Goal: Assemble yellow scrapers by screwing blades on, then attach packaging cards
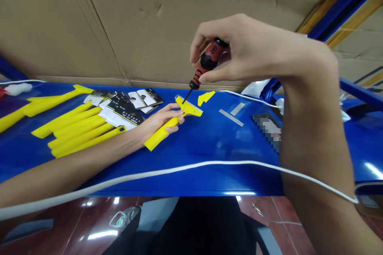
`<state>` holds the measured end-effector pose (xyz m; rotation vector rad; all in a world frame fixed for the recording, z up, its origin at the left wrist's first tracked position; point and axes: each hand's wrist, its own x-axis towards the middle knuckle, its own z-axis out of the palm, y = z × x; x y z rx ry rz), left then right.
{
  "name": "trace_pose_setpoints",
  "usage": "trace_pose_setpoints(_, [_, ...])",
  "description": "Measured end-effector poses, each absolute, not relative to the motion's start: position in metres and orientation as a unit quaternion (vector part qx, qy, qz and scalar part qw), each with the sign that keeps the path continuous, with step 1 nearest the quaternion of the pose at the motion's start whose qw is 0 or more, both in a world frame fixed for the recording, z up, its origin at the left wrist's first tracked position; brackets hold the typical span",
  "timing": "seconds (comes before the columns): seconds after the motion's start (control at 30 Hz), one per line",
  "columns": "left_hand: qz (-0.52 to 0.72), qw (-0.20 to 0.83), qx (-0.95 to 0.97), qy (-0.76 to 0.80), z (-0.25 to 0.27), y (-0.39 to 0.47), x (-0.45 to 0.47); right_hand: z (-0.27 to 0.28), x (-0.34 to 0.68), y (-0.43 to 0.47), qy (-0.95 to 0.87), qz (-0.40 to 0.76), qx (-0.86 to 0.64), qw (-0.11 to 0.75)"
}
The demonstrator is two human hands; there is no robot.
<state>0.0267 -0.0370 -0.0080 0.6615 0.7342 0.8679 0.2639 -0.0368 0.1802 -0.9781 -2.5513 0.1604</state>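
My left hand point(166, 117) is closed around the handle of a yellow scraper point(160, 134), just below its wide head. Above it, my right hand point(236, 51) grips a red and black screwdriver point(206, 61), which tilts down to the left. The screwdriver's tip meets the scraper's head near its left end; whether it sits in a screw is too small to tell. A small yellow plastic piece point(206, 97) lies just right of the scraper head. Farther right are two thin metal strips point(231, 117), one long and one short.
Several yellow scraper handles point(80, 127) lie at left beside black-and-white packets point(124, 109). A phone point(267, 129) rests near my right forearm. One white cable point(209, 163) crosses in front of the blue table point(209, 183); another runs along the back. Cardboard point(149, 20) stands behind.
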Motion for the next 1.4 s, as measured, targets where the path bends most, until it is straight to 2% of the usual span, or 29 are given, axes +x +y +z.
trace_pose_setpoints(0.23, [0.384,0.796,0.322,0.341,-0.008,-0.038,0.023,0.177,0.262,-0.035,-0.893,0.025,-0.385,0.232])
trace_pose_setpoints(0.43, [0.389,0.792,0.324,0.341,-0.001,-0.042,0.026,0.178,0.263,-0.035,-0.895,0.095,-0.373,0.224])
trace_pose_setpoints(0.7, [0.397,0.789,0.32,0.343,-0.004,-0.041,0.027,0.174,0.26,-0.036,-0.905,0.028,-0.357,0.229])
trace_pose_setpoints(0.9, [0.406,0.782,0.34,0.33,-0.016,-0.036,0.024,0.177,0.259,-0.038,-0.903,0.004,-0.378,0.203])
trace_pose_setpoints(1.07, [0.418,0.772,0.37,0.304,-0.018,-0.036,0.02,0.182,0.274,-0.042,-0.889,-0.016,-0.437,0.14])
trace_pose_setpoints(1.27, [0.465,0.74,0.395,0.282,-0.001,-0.042,0.017,0.188,0.299,-0.039,-0.862,0.072,-0.498,0.053])
trace_pose_setpoints(1.33, [0.477,0.73,0.402,0.279,0.004,-0.045,0.017,0.192,0.306,-0.039,-0.859,0.068,-0.504,0.056])
trace_pose_setpoints(1.4, [0.487,0.722,0.405,0.277,0.006,-0.046,0.017,0.195,0.313,-0.039,-0.867,0.068,-0.482,0.108])
